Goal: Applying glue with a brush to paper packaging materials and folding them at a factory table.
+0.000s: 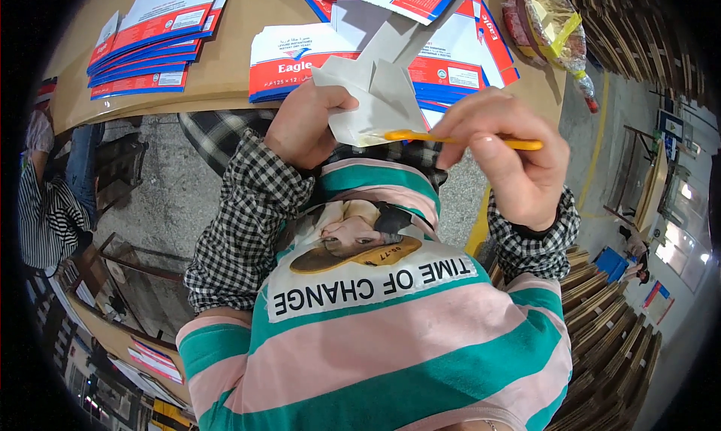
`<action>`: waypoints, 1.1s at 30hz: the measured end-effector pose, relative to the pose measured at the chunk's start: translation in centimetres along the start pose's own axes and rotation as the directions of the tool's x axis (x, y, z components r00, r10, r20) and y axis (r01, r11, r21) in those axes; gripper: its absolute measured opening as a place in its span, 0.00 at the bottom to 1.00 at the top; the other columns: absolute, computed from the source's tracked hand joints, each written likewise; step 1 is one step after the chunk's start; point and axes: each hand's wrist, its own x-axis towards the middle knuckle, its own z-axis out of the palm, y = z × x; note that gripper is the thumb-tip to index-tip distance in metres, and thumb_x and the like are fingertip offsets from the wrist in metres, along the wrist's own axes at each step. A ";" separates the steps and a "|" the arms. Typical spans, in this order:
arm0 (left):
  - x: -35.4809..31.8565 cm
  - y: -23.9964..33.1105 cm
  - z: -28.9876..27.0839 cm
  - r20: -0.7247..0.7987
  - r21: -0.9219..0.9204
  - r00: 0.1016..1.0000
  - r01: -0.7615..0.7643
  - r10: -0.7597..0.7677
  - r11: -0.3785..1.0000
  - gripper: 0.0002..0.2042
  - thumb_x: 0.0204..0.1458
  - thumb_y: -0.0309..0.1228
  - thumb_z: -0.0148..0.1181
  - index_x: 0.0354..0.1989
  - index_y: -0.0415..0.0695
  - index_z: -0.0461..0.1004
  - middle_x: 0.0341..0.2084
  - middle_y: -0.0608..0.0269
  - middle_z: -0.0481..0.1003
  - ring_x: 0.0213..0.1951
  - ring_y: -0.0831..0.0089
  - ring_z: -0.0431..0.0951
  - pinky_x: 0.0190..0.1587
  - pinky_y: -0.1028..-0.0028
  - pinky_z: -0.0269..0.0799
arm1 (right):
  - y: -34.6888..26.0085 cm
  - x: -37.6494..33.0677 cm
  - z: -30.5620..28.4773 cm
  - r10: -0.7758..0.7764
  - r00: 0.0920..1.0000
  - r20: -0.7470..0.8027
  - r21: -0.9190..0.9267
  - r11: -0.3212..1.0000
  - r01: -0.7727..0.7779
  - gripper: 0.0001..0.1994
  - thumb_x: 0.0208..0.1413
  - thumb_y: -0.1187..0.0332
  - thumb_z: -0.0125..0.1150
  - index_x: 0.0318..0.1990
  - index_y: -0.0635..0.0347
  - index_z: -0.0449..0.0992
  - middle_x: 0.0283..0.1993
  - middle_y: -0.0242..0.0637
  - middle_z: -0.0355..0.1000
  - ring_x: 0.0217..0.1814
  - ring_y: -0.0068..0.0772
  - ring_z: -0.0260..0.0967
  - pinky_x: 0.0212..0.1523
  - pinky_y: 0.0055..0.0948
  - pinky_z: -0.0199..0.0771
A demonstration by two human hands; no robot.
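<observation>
My left hand (304,127) is closed on the edge of a partly folded carton (387,104), its plain pale inside turned up and its flaps standing. In my right hand (518,149) a thin yellow stick (414,135) is pinched between thumb and fingers. The stick's tip reaches a lower flap of the carton and seems to touch it; whatever is on the tip is too small to make out. Just beyond my hands, a stack of flat red, white and blue cartons (274,55) lies on the table.
Another pile of flat cartons (154,40) sits at the left of the brown table (248,10). A plastic-wrapped bowl (552,29) with yellowish contents stands at the right corner. Stacked brown boards (601,348) line the right side. Another person (60,198) is at the far left.
</observation>
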 end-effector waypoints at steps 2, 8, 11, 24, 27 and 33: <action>0.1 0.0 0.1 0.018 -0.005 1.000 -0.008 0.008 1.000 0.19 0.44 0.20 0.45 0.48 0.32 0.62 0.42 0.51 0.70 0.43 0.60 0.73 0.48 0.64 0.69 | 0.5 0.3 0.3 -0.109 0.988 0.108 -0.125 0.985 0.122 0.01 0.50 0.79 0.55 0.29 0.69 0.71 0.28 0.40 0.70 0.28 0.30 0.68 0.29 0.24 0.66; 0.1 -0.1 -0.1 0.018 -0.021 1.000 0.011 -0.011 1.000 0.19 0.44 0.19 0.45 0.49 0.32 0.61 0.42 0.52 0.70 0.44 0.60 0.73 0.49 0.64 0.69 | -0.5 0.5 0.3 -0.052 0.999 0.014 -0.081 0.995 0.052 0.06 0.53 0.73 0.52 0.30 0.68 0.71 0.25 0.44 0.71 0.30 0.35 0.69 0.32 0.30 0.69; -0.1 -0.1 -0.1 0.036 -0.009 0.999 -0.004 0.004 1.000 0.20 0.43 0.20 0.46 0.49 0.32 0.61 0.42 0.52 0.70 0.44 0.60 0.72 0.49 0.64 0.69 | -0.7 0.5 -0.1 -0.045 0.966 0.255 -0.222 0.970 0.103 0.07 0.55 0.73 0.49 0.32 0.69 0.70 0.29 0.47 0.71 0.30 0.34 0.70 0.30 0.27 0.70; 0.2 -0.1 0.1 -0.070 -0.005 0.998 0.007 -0.007 1.000 0.18 0.44 0.20 0.48 0.47 0.34 0.64 0.39 0.53 0.72 0.40 0.61 0.75 0.44 0.66 0.72 | -2.3 -0.2 -1.2 0.013 0.999 -0.029 0.013 1.000 -0.013 0.06 0.53 0.77 0.47 0.35 0.69 0.70 0.37 0.45 0.69 0.34 0.31 0.68 0.36 0.26 0.69; 0.3 -0.2 -0.4 -0.079 -0.011 0.997 0.006 -0.007 1.000 0.16 0.44 0.20 0.49 0.45 0.34 0.65 0.38 0.53 0.73 0.39 0.62 0.75 0.43 0.67 0.72 | -2.7 -0.1 -1.2 0.088 0.996 0.017 -0.153 0.985 -0.084 0.08 0.55 0.74 0.44 0.37 0.70 0.69 0.38 0.51 0.70 0.37 0.37 0.69 0.43 0.31 0.69; 0.6 -0.4 -1.1 -0.028 -0.047 0.999 0.015 -0.017 0.999 0.15 0.44 0.20 0.50 0.43 0.34 0.67 0.37 0.54 0.73 0.38 0.63 0.76 0.42 0.67 0.72 | -1.8 0.4 -1.8 0.014 0.946 0.324 -0.288 0.954 0.084 0.08 0.49 0.82 0.49 0.37 0.68 0.70 0.38 0.45 0.71 0.41 0.43 0.70 0.43 0.32 0.69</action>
